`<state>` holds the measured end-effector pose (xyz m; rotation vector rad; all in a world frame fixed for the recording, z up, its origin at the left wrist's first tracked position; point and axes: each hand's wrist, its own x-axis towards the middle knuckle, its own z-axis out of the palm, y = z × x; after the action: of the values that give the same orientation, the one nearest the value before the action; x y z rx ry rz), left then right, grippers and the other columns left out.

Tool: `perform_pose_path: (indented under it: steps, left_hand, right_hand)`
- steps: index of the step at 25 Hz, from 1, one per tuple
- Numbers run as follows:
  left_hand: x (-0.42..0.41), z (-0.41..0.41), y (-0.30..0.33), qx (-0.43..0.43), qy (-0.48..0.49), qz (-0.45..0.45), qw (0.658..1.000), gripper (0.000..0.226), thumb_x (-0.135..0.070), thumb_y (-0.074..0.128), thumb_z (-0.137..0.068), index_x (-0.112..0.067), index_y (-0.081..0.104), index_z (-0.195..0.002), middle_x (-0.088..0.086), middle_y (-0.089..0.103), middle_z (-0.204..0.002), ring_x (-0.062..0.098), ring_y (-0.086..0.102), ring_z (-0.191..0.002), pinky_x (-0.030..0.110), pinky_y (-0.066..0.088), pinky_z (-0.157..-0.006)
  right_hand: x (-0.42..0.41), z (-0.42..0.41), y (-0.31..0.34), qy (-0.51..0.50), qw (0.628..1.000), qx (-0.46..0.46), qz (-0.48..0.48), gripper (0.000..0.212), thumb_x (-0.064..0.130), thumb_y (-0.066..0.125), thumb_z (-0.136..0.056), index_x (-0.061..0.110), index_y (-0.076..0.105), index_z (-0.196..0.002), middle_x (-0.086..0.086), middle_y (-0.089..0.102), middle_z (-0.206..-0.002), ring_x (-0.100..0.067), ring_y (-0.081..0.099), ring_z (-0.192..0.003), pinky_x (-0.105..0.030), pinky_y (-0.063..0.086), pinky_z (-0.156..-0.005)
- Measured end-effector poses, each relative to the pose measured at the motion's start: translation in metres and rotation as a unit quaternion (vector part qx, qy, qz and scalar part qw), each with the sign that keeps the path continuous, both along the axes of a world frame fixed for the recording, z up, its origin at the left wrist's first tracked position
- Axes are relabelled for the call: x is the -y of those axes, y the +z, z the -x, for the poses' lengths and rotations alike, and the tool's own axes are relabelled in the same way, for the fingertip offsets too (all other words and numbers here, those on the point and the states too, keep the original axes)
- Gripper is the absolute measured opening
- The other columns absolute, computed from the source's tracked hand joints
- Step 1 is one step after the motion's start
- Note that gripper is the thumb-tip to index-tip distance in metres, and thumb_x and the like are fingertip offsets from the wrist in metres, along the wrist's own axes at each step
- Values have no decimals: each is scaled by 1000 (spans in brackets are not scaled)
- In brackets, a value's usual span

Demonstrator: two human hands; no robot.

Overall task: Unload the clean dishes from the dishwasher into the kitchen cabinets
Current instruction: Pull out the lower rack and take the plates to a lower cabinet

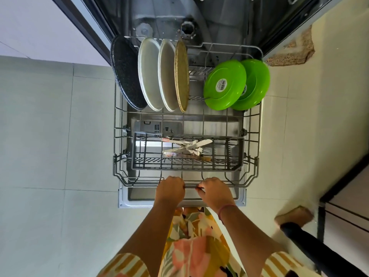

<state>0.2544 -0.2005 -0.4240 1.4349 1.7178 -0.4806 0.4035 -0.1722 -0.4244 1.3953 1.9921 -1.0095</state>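
The dishwasher's lower wire rack [117, 148] stands pulled out over the open door [123, 198]. My left hand [169, 189] and my right hand [214, 191] both grip the rack's front rail, side by side. At the rack's far end stand a dark speckled plate [126, 72], two white plates [148, 74], [166, 76] and a tan plate [181, 76], all on edge. To their right lean two green bowls [224, 84], [257, 82], bottoms towards me. A grey cutlery basket [139, 165] near the front holds several forks and knives [189, 148].
Pale floor tiles [50, 136] lie on both sides of the door. Another person's foot in a tan shoe [293, 216] and a dark trouser leg stand at the lower right, beside a dark-edged cabinet [343, 182]. The dishwasher tub [179, 15] is open beyond the rack.
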Motion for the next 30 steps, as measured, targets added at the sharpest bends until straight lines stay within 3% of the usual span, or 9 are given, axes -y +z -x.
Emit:
perform_pose_path:
  steps: [5,9,12,15,19,24,26,30]
  left_hand:
    - [9,-1,2,26,40,5,999,28,-24,42,-100,-13,66,-110,5,68,-99,18,65,-89,25,50,-79]
    - [11,1,-6,58,65,27,996,29,-24,40,-99,-10,66,-105,5,68,-97,14,60,-81,23,48,-73]
    - [4,11,-1,113,136,13,984,30,-26,43,-99,-11,66,-112,6,68,-108,16,63,-92,23,48,-78]
    - [-11,35,12,126,318,-71,937,30,-24,48,-98,-8,62,-119,11,67,-115,20,63,-102,25,47,-85]
    - [-56,94,19,93,476,-145,863,31,-23,51,-97,-1,59,-117,14,66,-108,27,64,-99,23,43,-76]
    - [-140,163,13,104,598,-208,767,64,-35,60,-92,-4,35,-142,9,51,-135,23,50,-121,26,38,-95]
    - [-162,181,2,123,611,-204,755,70,-39,61,-90,-6,33,-145,7,49,-139,22,48,-125,29,37,-101]
    - [-176,193,-19,164,576,-200,775,39,-38,56,-91,-11,59,-118,5,66,-106,23,61,-98,35,49,-87]
  right_hand:
    - [3,4,2,15,1000,25,6,34,42,46,-97,23,65,-118,1,67,-106,-14,61,-96,-24,50,-84]
    - [-4,8,5,25,999,32,23,34,43,47,-96,20,66,-112,1,68,-102,-14,62,-92,-24,51,-82]
    - [-18,19,10,36,999,19,35,39,49,46,-95,18,65,-109,1,67,-100,-14,62,-91,-25,50,-79]
    - [-35,40,15,22,1000,-3,2,39,45,42,-97,15,64,-108,-3,67,-102,-19,64,-95,-29,51,-76]
    - [-60,77,17,-26,998,-40,-34,33,35,41,-99,14,65,-106,-6,69,-94,-19,65,-84,-27,49,-67]
    - [-77,120,6,-78,993,-79,-43,33,34,44,-97,13,69,-104,-7,72,-95,-23,66,-87,-34,55,-77]
    - [-77,134,1,-97,991,-81,-48,33,34,44,-97,15,70,-104,-6,73,-94,-22,68,-87,-36,56,-79]
    - [-76,158,-8,-133,987,-72,-63,33,33,44,-97,14,70,-102,-5,73,-90,-20,68,-81,-35,57,-77]
